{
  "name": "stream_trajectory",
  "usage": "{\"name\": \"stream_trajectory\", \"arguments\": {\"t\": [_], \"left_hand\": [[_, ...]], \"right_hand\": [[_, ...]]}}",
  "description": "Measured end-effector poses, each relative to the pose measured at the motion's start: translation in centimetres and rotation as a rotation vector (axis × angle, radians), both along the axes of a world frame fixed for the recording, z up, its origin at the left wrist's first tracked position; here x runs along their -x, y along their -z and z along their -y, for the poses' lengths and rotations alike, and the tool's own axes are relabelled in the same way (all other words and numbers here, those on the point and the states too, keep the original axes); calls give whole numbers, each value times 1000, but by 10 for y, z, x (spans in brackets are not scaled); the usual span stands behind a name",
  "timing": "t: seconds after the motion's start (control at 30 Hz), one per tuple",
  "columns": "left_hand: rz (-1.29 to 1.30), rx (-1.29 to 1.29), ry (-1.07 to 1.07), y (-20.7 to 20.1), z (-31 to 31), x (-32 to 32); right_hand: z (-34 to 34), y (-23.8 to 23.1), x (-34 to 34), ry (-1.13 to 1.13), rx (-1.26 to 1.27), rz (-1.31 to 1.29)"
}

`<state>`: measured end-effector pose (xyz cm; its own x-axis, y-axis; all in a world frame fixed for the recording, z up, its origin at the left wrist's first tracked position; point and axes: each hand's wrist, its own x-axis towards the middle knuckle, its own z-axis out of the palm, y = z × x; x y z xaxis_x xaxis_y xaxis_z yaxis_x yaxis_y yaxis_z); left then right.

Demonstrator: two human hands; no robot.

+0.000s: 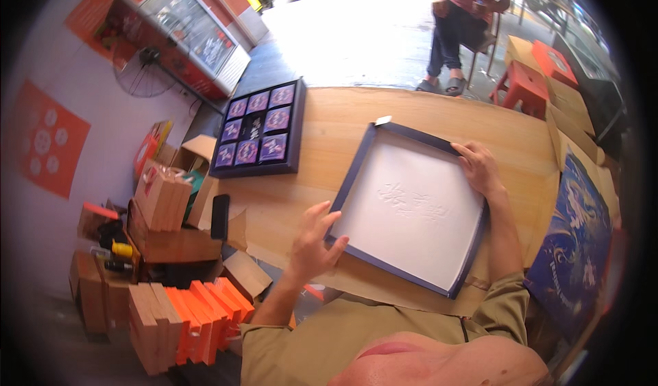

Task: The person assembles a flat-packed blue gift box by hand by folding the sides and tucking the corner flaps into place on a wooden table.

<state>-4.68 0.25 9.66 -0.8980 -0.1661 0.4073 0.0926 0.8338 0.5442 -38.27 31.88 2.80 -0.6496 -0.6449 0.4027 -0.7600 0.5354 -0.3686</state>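
Observation:
A shallow dark-blue box lid (411,211) lies tilted on the wooden table, its white inside facing up with embossed lettering. A small white flap (383,120) sticks out at its far left corner. My right hand (480,170) grips the lid's far right rim, fingertips over the edge. At the lid's near left corner is my left hand (314,243), open, fingers and thumb spread beside the rim; whether it touches cannot be told. Farther left stands an open dark-blue gift box (299,122) holding several purple square packs around a dark centre piece.
A black phone (220,216) lies at the table's left edge. Cartons and orange boxes (205,321) are stacked lower left. A blue printed panel (572,249) stands at right. Beyond are a fridge (188,29), a fan (147,60), red stools (524,88) and a seated person (466,22).

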Motion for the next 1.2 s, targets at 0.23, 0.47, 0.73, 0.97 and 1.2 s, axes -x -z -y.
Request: {"name": "stream_trajectory", "arguments": {"t": [0.23,0.47,0.73,0.97,1.2], "left_hand": [[293,242,50,-17,27,156],[447,494,15,37,18,250],[261,537,163,58,23,293],[193,674,219,59,-6,315],[226,440,241,64,-19,317]], "right_hand": [[3,6,1,-27,-11,58],[-13,-4,1,55,-83,153],[-15,-33,-6,154,-293,333],[-3,-48,-23,104,-579,473],[-8,-42,-19,44,-496,498]]}}
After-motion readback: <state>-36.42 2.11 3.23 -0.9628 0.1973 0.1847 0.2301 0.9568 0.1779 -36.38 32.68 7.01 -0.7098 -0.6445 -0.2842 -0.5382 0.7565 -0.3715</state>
